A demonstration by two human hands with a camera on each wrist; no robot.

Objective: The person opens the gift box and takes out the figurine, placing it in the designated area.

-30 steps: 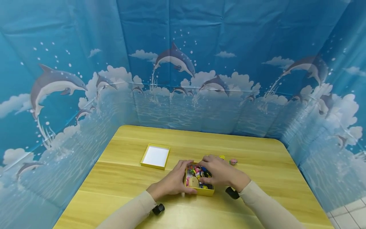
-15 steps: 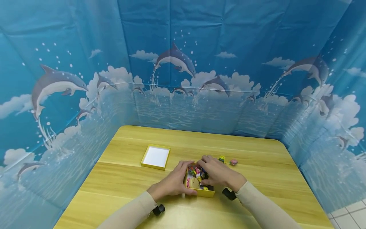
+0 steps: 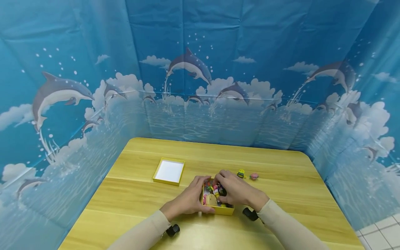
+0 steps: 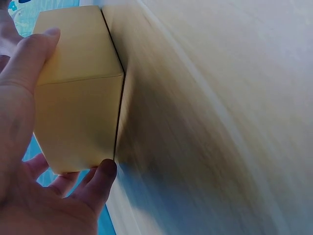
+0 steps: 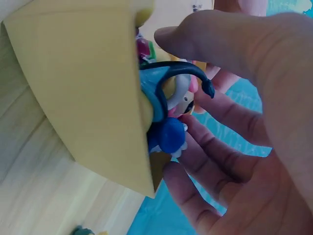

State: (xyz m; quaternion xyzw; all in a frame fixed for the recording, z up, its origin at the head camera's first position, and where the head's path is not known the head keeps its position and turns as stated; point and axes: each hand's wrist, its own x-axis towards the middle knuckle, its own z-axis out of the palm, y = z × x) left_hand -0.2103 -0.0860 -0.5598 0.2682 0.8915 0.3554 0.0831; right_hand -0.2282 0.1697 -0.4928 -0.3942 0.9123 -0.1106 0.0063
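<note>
Fingers of your left hand are gripping the yellow box; your right hand is resting inside, any pinch hidden. The lid is lying at its ten o'clock, yellow-green figurine and pink toy towards two; more figurines are remaining inside.

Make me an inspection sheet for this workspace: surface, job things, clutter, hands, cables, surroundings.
Surface: table with yellow wood grain.
Job's things: open yellow box, upright, holding small toys.
Clutter: shallow yellow tray, white inside, beyond the box to the left; yellow-green toy and pink toy beyond the right hand.
Hands: left hand grips the box; right hand reaches in at the toys, its grip unclear.
Cables: nothing seen.
Surroundings: blue dolphin backdrop; pale floor tiles at lower right.
</note>
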